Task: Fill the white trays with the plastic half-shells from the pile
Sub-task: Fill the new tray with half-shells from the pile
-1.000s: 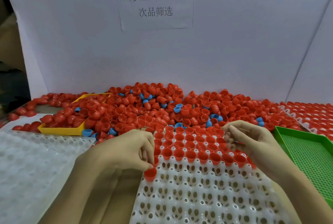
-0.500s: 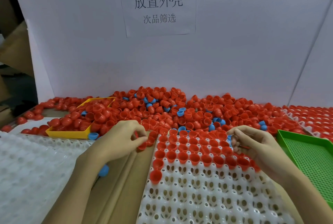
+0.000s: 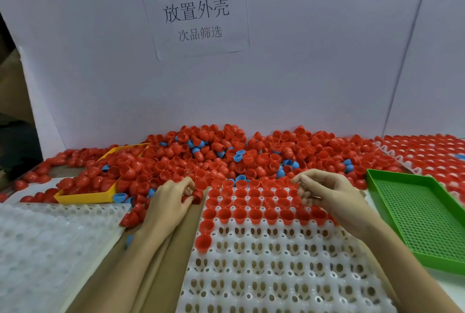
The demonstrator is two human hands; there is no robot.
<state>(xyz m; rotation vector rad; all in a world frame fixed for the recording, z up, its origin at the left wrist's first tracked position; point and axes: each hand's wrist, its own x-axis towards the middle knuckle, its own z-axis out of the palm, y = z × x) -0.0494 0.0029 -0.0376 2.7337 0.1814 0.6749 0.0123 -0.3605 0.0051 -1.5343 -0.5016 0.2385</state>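
A white tray (image 3: 276, 270) with round holes lies in front of me, its far rows filled with red half-shells (image 3: 254, 213). Two more red shells sit in its left column, the nearer one (image 3: 203, 242) alone. Behind it spreads a big pile of red and a few blue half-shells (image 3: 226, 159). My left hand (image 3: 168, 202) is at the tray's far left corner, fingers pinching a red shell (image 3: 196, 195) at the pile's edge. My right hand (image 3: 327, 197) hovers over the filled rows on the right, fingers curled; what it holds is hidden.
A yellow bin (image 3: 88, 195) full of red shells sits at the left. A green perforated tray (image 3: 415, 214) lies at the right. Another filled white tray (image 3: 427, 151) is at the far right, and clear stacked trays (image 3: 50, 244) at the near left. A white board backs the table.
My left hand set a red shell in the tray's left column, then moved back to the pile's edge and pinched another. My right hand stayed over the filled rows.
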